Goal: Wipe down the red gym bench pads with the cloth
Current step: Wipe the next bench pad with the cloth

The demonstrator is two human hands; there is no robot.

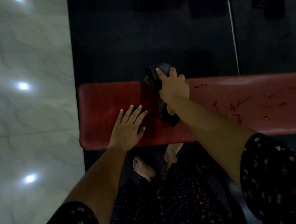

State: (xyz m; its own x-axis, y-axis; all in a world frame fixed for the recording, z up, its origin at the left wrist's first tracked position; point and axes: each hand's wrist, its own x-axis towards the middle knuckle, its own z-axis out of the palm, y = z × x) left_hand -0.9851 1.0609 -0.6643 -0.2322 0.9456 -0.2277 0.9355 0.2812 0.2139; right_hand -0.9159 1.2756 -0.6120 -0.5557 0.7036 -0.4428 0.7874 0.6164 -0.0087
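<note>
— How does the pad look?
— The red bench pad (108,100) runs left to right before you, with dark scuffs (234,107) on its right stretch.
— My hands?
— Your right hand (173,87) clutches the dark cloth (163,110) at the pad's far edge. Your left hand (127,125) lies flat on the pad, fingers straight.
— Room?
— The rounded left end stops near the white tiles (29,102). Black mat (139,42) lies beyond the far edge.
</note>
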